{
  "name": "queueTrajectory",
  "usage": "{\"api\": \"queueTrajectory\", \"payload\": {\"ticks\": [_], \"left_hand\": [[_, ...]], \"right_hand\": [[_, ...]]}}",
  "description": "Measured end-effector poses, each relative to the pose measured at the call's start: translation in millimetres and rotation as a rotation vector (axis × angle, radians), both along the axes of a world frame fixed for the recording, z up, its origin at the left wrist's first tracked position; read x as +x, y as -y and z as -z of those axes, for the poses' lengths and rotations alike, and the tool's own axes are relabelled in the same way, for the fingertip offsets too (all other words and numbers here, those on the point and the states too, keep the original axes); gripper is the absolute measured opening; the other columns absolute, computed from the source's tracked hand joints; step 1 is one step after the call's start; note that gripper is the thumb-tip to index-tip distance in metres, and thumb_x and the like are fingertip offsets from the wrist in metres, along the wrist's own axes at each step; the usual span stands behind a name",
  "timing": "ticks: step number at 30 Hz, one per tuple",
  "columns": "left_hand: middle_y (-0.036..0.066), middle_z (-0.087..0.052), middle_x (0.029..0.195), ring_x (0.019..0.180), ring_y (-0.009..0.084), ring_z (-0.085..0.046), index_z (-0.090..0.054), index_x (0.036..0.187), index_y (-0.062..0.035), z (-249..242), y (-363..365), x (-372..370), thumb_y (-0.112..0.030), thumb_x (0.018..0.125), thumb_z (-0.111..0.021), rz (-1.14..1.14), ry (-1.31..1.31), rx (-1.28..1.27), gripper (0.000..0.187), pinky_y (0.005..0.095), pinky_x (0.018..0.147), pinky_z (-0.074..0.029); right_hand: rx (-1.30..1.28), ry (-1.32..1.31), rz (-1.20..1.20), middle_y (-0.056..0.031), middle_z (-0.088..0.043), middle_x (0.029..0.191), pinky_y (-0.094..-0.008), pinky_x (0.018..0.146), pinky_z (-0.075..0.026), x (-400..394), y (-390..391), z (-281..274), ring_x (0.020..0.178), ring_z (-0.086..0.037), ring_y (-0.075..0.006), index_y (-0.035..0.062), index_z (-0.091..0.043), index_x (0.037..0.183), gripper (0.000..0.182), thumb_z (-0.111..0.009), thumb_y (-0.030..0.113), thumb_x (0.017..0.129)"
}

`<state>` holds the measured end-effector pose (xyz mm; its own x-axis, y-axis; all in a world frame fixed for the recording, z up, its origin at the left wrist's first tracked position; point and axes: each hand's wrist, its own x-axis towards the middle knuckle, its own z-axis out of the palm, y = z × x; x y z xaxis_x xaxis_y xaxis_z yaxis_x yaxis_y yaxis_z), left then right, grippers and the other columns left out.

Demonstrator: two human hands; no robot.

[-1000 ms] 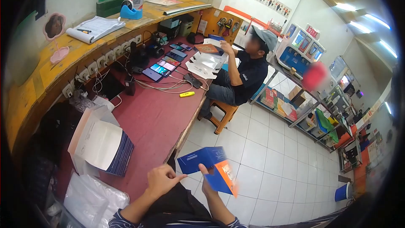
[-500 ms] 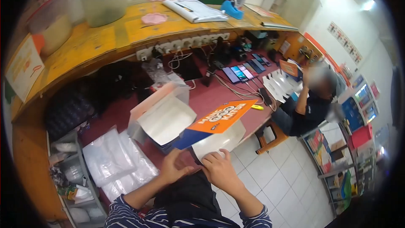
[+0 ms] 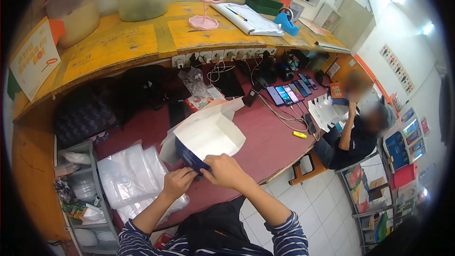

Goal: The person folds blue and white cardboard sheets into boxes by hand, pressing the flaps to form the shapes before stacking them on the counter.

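A half-folded cardboard food box point(image 3: 211, 135), white inside and dark blue outside, stands on the red tabletop with its top facing me and its flaps spread. My left hand point(image 3: 179, 182) pinches the lower near corner of its blue wall. Close beside it, my right hand point(image 3: 222, 169) has its fingers curled over the near edge of the same box, thumb towards the left hand. The fingertips of both hands nearly meet at that corner.
Clear plastic bags point(image 3: 128, 175) lie left of the box, by a grey drawer rack point(image 3: 90, 199). Several phones point(image 3: 289, 94) and cables lie further right, near a yellow highlighter point(image 3: 299, 134). A seated co-worker point(image 3: 355, 137) handles another box. A yellow shelf point(image 3: 142, 38) runs above.
The orange printed panel has swung out of sight, and the box now shows its white inside. Both hands have shifted left and up to its near corner. The view has turned slightly.
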<state>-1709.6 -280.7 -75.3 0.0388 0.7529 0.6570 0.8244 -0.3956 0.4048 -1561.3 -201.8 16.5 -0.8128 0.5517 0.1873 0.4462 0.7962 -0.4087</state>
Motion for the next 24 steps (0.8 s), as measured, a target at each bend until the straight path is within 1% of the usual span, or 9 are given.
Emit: {"api": "queueTrajectory", "payload": {"ticks": [1, 4, 8, 10, 14, 17, 20, 22, 24], "left_hand": [[0.004, -0.056, 0.067, 0.056, 0.0183, -0.056, -0.059, 0.067, -0.008, 3, 0, -1, -0.006, 0.059, -0.062, 0.036, 0.015, 0.031, 0.009, 0.0285, 0.048, -0.045], [0.003, -0.057, 0.068, 0.055, 0.017, -0.056, -0.059, 0.067, -0.0083, 9, 1, -5, -0.005, 0.058, -0.063, 0.09, 0.034, 0.062, 0.01, 0.0275, 0.047, -0.045], [0.001, -0.058, 0.068, 0.053, 0.0152, -0.055, -0.06, 0.068, -0.0092, 9, 3, -12, -0.007, 0.057, -0.064, 0.157, -0.015, 0.057, 0.011, 0.026, 0.045, -0.042], [0.001, -0.058, 0.069, 0.052, 0.0146, -0.054, -0.06, 0.068, -0.0097, 7, 4, -12, -0.008, 0.057, -0.064, 0.143, -0.018, 0.058, 0.011, 0.0256, 0.044, -0.041], [0.0, -0.058, 0.069, 0.05, 0.0137, -0.051, -0.061, 0.069, -0.0105, 2, 7, -7, -0.01, 0.058, -0.063, 0.108, -0.061, 0.058, 0.011, 0.0255, 0.043, -0.039], [-0.001, -0.057, 0.068, 0.051, 0.0137, -0.05, -0.061, 0.069, -0.0104, 9, 7, -5, -0.009, 0.058, -0.062, 0.088, -0.04, 0.053, 0.012, 0.0257, 0.044, -0.039], [-0.001, -0.056, 0.067, 0.05, 0.014, -0.05, -0.061, 0.07, -0.0102, 6, 7, -4, -0.008, 0.057, -0.062, 0.114, -0.023, 0.041, 0.013, 0.0264, 0.044, -0.039], [-0.001, -0.055, 0.066, 0.05, 0.0144, -0.05, -0.06, 0.069, -0.01, 4, 5, -5, -0.008, 0.057, -0.062, 0.154, -0.024, 0.005, 0.013, 0.0268, 0.044, -0.04], [0.0, -0.054, 0.065, 0.05, 0.0148, -0.05, -0.06, 0.069, -0.0097, 2, 3, -9, -0.008, 0.057, -0.062, 0.191, -0.022, -0.031, 0.013, 0.0272, 0.044, -0.04]], "right_hand": [[0.004, 0.008, -0.01, -0.0107, -0.053, 0.065, -0.0363, 0.053, -0.043, -2, 1, 3, 0.057, -0.054, -0.0303, 0.0019, -0.053, 0.064, 0.017, -0.059, 0.018, 0.067], [0.095, 0.094, 0.082, -0.0078, -0.053, 0.065, -0.0347, 0.054, -0.044, -7, 11, 10, 0.055, -0.054, -0.0269, 0.0043, -0.055, 0.066, 0.015, -0.059, 0.019, 0.067], [0.135, 0.122, 0.108, -0.0073, -0.053, 0.065, -0.034, 0.054, -0.044, -11, 17, 13, 0.054, -0.053, -0.0266, 0.0046, -0.055, 0.066, 0.016, -0.06, 0.02, 0.067], [0.081, 0.131, 0.151, -0.0066, -0.053, 0.064, -0.0339, 0.053, -0.044, -10, 18, 8, 0.053, -0.053, -0.0265, 0.0049, -0.056, 0.066, 0.017, -0.061, 0.021, 0.066], [0.056, 0.185, 0.113, -0.0058, -0.052, 0.064, -0.033, 0.054, -0.042, -9, 19, 6, 0.055, -0.053, -0.0254, 0.0055, -0.056, 0.067, 0.017, -0.062, 0.022, 0.066], [0.102, 0.141, 0.098, -0.0053, -0.052, 0.064, -0.0324, 0.055, -0.04, -10, 24, 12, 0.056, -0.053, -0.024, 0.0058, -0.056, 0.066, 0.016, -0.062, 0.021, 0.066], [0.07, 0.162, 0.171, -0.005, -0.052, 0.064, -0.0316, 0.057, -0.039, -12, 28, 11, 0.058, -0.053, -0.0232, 0.0059, -0.055, 0.066, 0.014, -0.061, 0.019, 0.066], [0.104, 0.184, 0.187, -0.0057, -0.052, 0.067, -0.0323, 0.061, -0.037, -13, 27, 18, 0.061, -0.055, -0.0207, 0.0069, -0.055, 0.067, 0.008, -0.058, 0.014, 0.066], [0.151, 0.161, 0.185, -0.0053, -0.052, 0.067, -0.0325, 0.061, -0.037, -16, 27, 27, 0.061, -0.055, -0.0204, 0.0073, -0.054, 0.067, 0.006, -0.057, 0.013, 0.065]]}}
